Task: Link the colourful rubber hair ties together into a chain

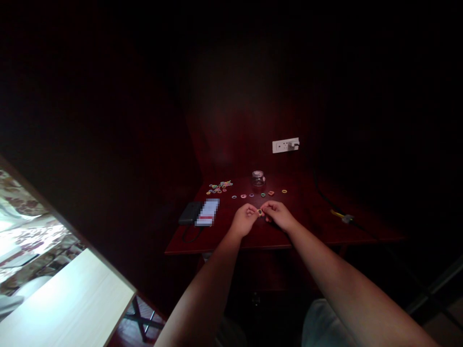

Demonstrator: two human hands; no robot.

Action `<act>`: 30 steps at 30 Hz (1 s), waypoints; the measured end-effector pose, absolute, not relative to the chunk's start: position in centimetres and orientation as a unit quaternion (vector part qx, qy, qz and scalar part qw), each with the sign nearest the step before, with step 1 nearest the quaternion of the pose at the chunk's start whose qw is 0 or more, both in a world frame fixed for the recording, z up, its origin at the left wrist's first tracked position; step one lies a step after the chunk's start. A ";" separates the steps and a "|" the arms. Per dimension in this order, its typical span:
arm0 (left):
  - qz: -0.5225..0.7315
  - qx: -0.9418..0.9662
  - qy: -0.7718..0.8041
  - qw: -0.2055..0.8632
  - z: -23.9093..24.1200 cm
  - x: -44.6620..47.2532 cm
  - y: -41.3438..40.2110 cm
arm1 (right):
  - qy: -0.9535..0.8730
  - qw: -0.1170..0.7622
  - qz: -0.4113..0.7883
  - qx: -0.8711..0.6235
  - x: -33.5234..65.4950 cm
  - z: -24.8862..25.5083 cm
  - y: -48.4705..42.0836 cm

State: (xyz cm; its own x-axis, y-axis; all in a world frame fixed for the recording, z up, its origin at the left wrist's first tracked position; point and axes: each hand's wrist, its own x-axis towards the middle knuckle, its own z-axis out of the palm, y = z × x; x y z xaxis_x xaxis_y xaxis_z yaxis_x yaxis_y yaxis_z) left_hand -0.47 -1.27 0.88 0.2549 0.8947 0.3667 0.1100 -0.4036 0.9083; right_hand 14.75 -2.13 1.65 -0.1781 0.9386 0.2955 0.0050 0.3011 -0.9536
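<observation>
My left hand [245, 219] and my right hand [278, 215] meet over the front middle of the dark red table, fingertips pinched together. Between them is a small yellow hair tie [260, 212], gripped from both sides. Just beyond lies a loose row of small ring-shaped hair ties, among them a blue one [234, 197], a pink one [243, 196], a green one [263, 195] and a yellow one at the right end [284, 191]. Behind the row a clear jar [258, 179] stands upright. Farther left, a pile of mixed-colour hair ties [220, 186] is spread out.
A phone with a lit, blurred screen [207, 212] rests against a black box-like item [190, 212] at the table's left. On the right lies a dark cable with a yellow piece and a grey connector [347, 219]. A white wall socket [285, 145] holds a plug.
</observation>
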 end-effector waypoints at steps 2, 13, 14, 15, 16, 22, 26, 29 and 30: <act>0.488 0.680 0.368 0.404 0.9 -0.5 -1.2 | -0.641 0.504 0.434 -0.382 14.8 1.7 -2.2; 0.484 0.682 0.383 0.393 0.7 -0.5 -1.1 | -0.657 0.493 0.421 -0.384 14.9 1.5 -2.1; 0.482 0.686 0.383 0.388 0.7 -0.5 -1.1 | -0.651 0.498 0.425 -0.385 14.9 1.4 -2.1; 0.479 0.690 0.383 0.385 0.6 -0.5 -1.0 | -0.646 0.501 0.427 -0.386 14.9 1.4 -2.0; 0.476 0.693 0.384 0.381 0.5 -0.5 -1.0 | -0.643 0.504 0.428 -0.386 14.9 1.4 -2.0; 0.470 0.706 0.386 0.362 0.5 -0.5 -1.1 | -0.633 0.512 0.439 -0.380 14.9 1.5 -2.2; 0.470 0.705 0.389 0.362 0.7 -0.5 -1.4 | -0.616 0.529 0.447 -0.375 14.8 1.4 -2.1; 0.476 0.699 0.378 0.378 0.8 -0.5 -1.3 | -0.594 0.550 0.455 -0.371 14.9 1.2 -1.9; 0.478 0.696 0.373 0.386 0.8 -0.5 -1.3 | -0.598 0.547 0.456 -0.369 14.9 1.1 -1.9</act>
State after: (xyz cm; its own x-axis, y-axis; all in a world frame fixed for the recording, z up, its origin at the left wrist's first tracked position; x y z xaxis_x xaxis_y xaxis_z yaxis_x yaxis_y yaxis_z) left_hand -0.52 -1.30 0.82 0.2649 0.8872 0.3777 0.1496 -0.4247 0.8929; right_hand 14.89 -1.87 1.12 -0.1305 0.9393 0.3172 -0.0571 0.3123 -0.9483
